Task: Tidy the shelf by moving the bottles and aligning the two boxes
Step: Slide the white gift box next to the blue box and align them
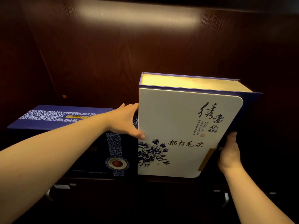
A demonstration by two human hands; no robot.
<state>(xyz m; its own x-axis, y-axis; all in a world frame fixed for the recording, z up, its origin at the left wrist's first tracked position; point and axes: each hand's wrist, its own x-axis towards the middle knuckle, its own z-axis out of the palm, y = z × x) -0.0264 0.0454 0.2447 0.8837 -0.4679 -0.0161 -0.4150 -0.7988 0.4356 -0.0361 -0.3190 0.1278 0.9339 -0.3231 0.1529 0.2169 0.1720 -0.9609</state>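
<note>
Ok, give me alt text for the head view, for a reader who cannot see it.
Two bare hands grip an upright white tea box with blue flowers on a dark wooden shelf, the left hand on its left edge, the right hand on its right. A lower dark blue box stands beside it, on its left.

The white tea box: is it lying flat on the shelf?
No. The white tea box stands upright, its printed front facing the camera, gripped at its sides by the left hand and right hand.

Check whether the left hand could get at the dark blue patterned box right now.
Probably yes. The left hand sits in front of the dark blue patterned box with nothing between, but its grip is on the upright white floral box and must let go first.
</note>
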